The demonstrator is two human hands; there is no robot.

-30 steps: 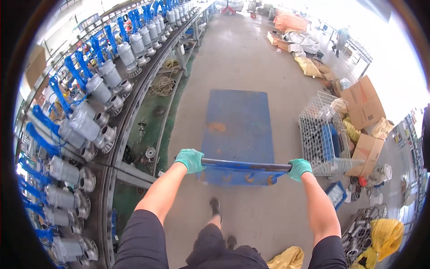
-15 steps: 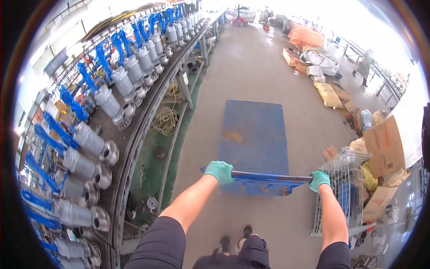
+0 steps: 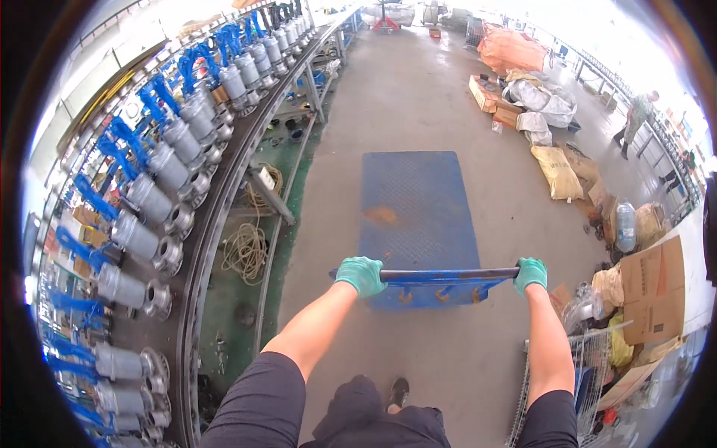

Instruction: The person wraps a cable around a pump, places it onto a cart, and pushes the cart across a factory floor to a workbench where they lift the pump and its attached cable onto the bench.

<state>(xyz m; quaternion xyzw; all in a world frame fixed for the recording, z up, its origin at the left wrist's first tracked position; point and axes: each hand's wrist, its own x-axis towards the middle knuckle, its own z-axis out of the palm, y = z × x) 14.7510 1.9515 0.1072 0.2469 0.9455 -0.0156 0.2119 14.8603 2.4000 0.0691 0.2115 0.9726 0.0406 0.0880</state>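
Both hands wear green gloves. My left hand (image 3: 361,276) is closed round the left end of a dark push handle (image 3: 448,274), and my right hand (image 3: 531,273) grips its right end. The handle belongs to a blue platform cart (image 3: 422,201), whose flat deck lies ahead of me with nothing on it. Its surface is textured, with a rusty brown patch left of the middle. Below the handle a blue crosspiece shows several worn brownish spots. The cart's wheels are hidden.
On the left, a long bench (image 3: 224,187) carries rows of grey metal pumps (image 3: 168,166) with blue tops. A coiled hose (image 3: 245,254) lies beneath it. Along the right stand a wire basket (image 3: 582,381), a cardboard box (image 3: 652,287), sacks (image 3: 556,172) and a bottle (image 3: 625,225). A person (image 3: 637,123) is farther back.
I have moved forward with the cart along the aisle. The pumps, hose, wire basket and sacks have slid nearer. Both hands keep their grip on the handle. The person at right shows more clearly.
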